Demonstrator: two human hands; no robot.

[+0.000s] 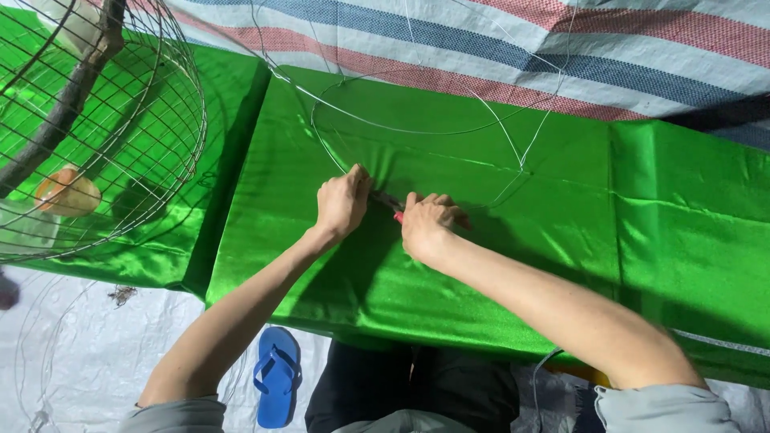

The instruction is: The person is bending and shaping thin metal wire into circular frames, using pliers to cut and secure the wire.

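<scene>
Wire [417,128] lying on green cloth [642,240], bent into a loop open toward the far edge; near part of loop running roughly left-right under both hands. Left hand [342,202] curled, fingertips pinching wire at its near-left bend. Right hand [429,220] clenched round a tool with red handle [398,215], probably pliers; head of tool pointing left toward left hand, meeting wire in the narrow gap between the hands. Hands just beside each other, not touching. Long axis of tool about in line with wire there. Both hands at wire, left directly on it, right through the tool.

Round wire cage [120,144] far left, resting partly on cloth, well apart from hands; orange-and-white object [66,192] inside it. Striped tarp [561,48] beyond cloth. Blue sandal [277,375] on floor below cloth edge. Loose end of wire crossing loop to the right of right hand. Nothing between hands and wire.
</scene>
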